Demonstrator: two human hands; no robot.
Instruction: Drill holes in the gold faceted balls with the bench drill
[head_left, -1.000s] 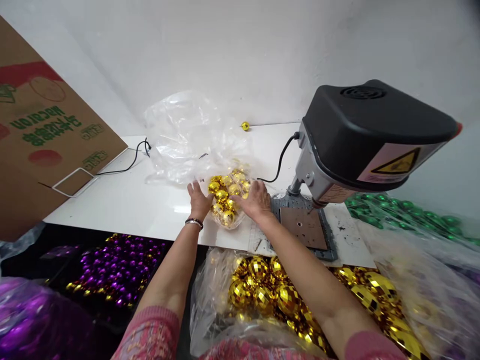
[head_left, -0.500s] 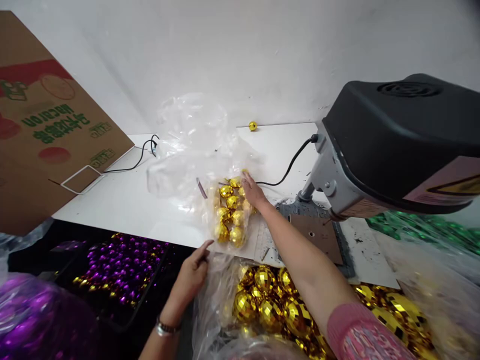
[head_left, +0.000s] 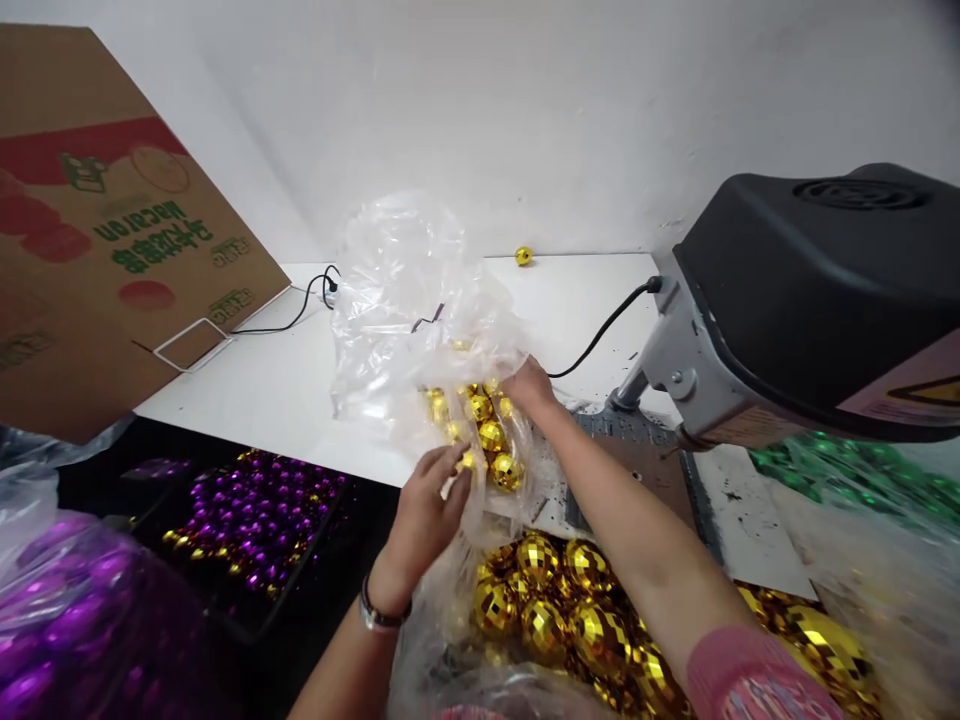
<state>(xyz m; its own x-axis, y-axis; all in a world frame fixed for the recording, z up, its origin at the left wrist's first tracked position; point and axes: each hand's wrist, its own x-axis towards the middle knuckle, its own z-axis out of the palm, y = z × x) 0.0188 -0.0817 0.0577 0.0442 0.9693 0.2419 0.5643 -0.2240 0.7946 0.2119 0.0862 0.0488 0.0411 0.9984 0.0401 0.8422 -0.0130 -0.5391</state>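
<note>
A clear plastic bag (head_left: 390,350) lies crumpled on the white tabletop, with several shiny gold faceted balls (head_left: 491,436) in its near end. My right hand (head_left: 529,388) reaches to the right side of the bag; its fingertips are hidden under the plastic film beside the balls. At the bag's near left edge is my left hand (head_left: 427,515), wearing a wristband, its thumb and fingers curved with a gap between them. The fingertips are close to the gold balls; whether they touch the film I cannot tell.
A bench drill-like machine (head_left: 810,300) with a black cover stands at right. One gold ball (head_left: 523,257) sits by the wall. Larger gold balls (head_left: 544,625) fill a plastic-lined container in front. A cardboard box (head_left: 127,230) leans at left above purple balls (head_left: 247,520); green ones (head_left: 862,475) lie right.
My left hand has moved up and right to the bag, its pointing finger now curled. The bag's film has been folded over my right fingers and the far balls. The view has shifted slightly.
</note>
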